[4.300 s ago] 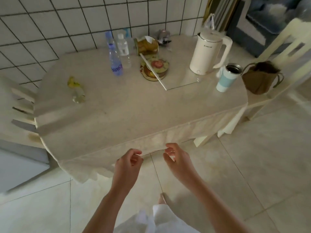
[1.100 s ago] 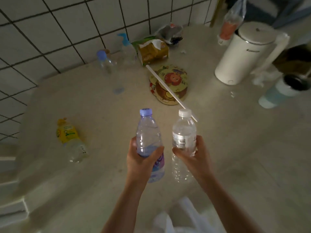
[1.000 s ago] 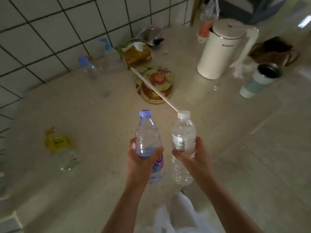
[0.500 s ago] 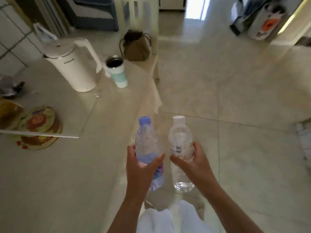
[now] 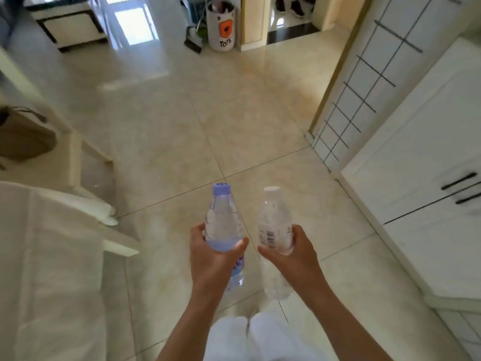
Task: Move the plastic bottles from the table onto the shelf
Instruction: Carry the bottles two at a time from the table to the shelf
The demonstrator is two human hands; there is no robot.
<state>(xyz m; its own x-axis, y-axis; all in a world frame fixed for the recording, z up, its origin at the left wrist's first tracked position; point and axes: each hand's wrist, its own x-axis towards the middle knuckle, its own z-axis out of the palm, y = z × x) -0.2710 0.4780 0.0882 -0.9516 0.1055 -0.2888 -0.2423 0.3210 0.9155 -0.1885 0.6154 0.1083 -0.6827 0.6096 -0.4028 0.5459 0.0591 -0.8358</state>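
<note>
My left hand [image 5: 212, 259] grips a clear plastic bottle with a blue cap [image 5: 222, 220] upright around its middle. My right hand [image 5: 289, 259] holds a second clear bottle with a white cap [image 5: 273, 217], also upright. Both bottles hang side by side above the tiled floor, a little apart from each other. The table [image 5: 46, 256], draped in a cream cloth, lies at the lower left, away from my hands. No shelf shows in this view.
A chair [image 5: 78, 157] with a brown bag [image 5: 23, 136] on it stands left. White cabinet doors with black handles [image 5: 421, 178] and a tiled wall edge [image 5: 364, 82] line the right. A white bin [image 5: 222, 24] stands far ahead by a doorway. Glossy floor tiles [image 5: 208, 105] stretch ahead.
My view has swung right, away from the table, with both bottles still held. The kettle and cup have left the frame; the cabinet and far doorway have come into sight.
</note>
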